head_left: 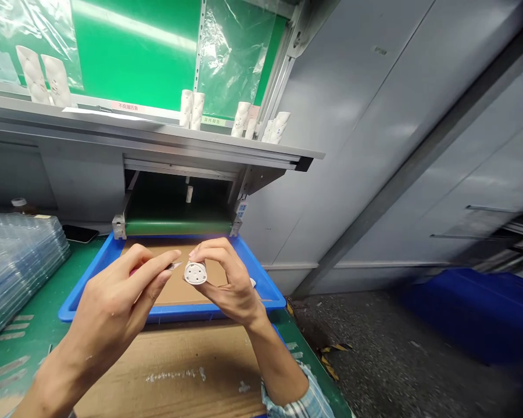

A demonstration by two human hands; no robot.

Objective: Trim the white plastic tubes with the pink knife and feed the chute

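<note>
Fingers (215, 251) of both hands clamp small items above one blue tray (178, 314)

Thumb and fingers of the right hand (236, 283) are clamped around one white cylinder (196, 273), fingers over its top and thumb beneath. Its round end, dotted with small dark holes, faces the camera and sits just beyond the fingertips, towards the left hand (113, 296). That hand's thumb and forefinger are pinched together on one slim pointed tool (173, 266), with a bit of pink showing behind the fingers. The tool's tip points at the cylinder's near edge, very close to it; whether they touch cannot be told.

Beneath the hands, the tray holds one brown board (169, 297), and one cardboard sheet (192, 354) lies in front of it. Behind the tray is one green conveyor belt (178, 226), where one white piece (189, 194) stands upright, with part of a second farther back.

On the shelf (157, 131) above, eight white tubes (186, 108) appear to stand in four pairs; the far-right pair overlaps, so that count is less sure. At left are one dark phone (79, 234), one bottle (20, 203) and one stack of clear plastic trays (21, 255), too layered to count.
</note>
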